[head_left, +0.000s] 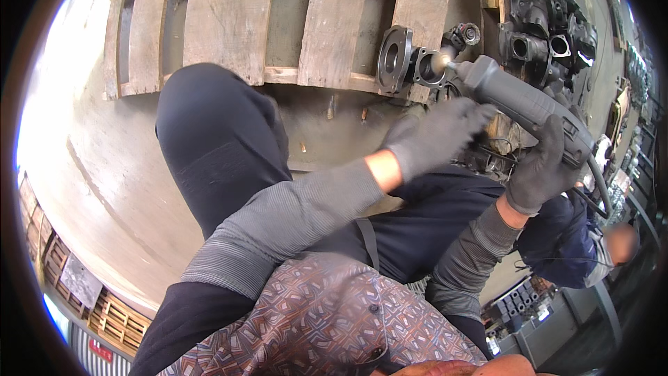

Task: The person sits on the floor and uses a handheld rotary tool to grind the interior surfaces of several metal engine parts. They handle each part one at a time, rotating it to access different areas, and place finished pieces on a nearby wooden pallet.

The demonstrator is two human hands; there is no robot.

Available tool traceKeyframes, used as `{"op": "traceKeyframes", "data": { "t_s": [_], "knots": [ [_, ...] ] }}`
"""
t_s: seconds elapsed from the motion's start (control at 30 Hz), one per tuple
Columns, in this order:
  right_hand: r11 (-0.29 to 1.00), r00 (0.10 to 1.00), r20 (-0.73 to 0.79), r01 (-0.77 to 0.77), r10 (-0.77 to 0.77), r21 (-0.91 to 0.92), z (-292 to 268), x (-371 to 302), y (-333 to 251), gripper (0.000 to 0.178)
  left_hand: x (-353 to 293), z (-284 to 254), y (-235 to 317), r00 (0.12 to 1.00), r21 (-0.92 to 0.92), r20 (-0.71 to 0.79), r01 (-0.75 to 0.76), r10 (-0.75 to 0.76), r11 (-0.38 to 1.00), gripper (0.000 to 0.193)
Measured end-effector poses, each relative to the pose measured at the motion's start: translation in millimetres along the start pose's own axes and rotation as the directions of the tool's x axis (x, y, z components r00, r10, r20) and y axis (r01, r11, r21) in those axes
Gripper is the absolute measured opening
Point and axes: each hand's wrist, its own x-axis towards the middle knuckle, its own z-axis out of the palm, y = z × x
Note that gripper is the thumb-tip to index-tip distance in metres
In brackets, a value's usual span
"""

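A grey and black die grinder (pixel 518 97) is gripped near its rear by my gloved right hand (pixel 546 170). Its rounded tip (pixel 442 63) is at the opening of a dark cast metal part (pixel 426 69) with flanges, though I cannot tell whether they touch. My gloved left hand (pixel 442 136) is just below the tool's front end, somewhat smeared by motion. Its fingers reach toward the tool body and appear open, not wrapped round it. The metal part rests on the edge of a wooden pallet (pixel 229 17), with a round flange (pixel 394 59) on its left.
Several dark metal castings (pixel 546 21) are piled at the far right. A cable (pixel 602 188) trails from the grinder's rear. Another person (pixel 570 244) is low at the right. Small bits (pixel 330 106) lie on the concrete floor (pixel 118 188); more pallets (pixel 115 320) stand at lower left.
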Motion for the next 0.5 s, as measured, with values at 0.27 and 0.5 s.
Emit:
{"op": "traceKeyframes", "data": {
  "t_s": [0.27, 0.5],
  "knots": [
    [0.79, 0.961, -0.001, 0.228, -0.278, -0.569, -44.6, -1.7, 12.6, 0.025, 15.5, -96.1, -30.2, 0.835, 0.78, -0.478, 0.262, 0.272, 0.568, 0.059],
    [0.837, 0.979, -0.036, 0.152, -0.201, -0.526, -52.2, -3.4, 26.9, 0.023, 51.0, -95.4, -80.5, 0.853, 0.534, -0.482, 0.105, 0.2, 0.839, 0.05]
  ]
}}
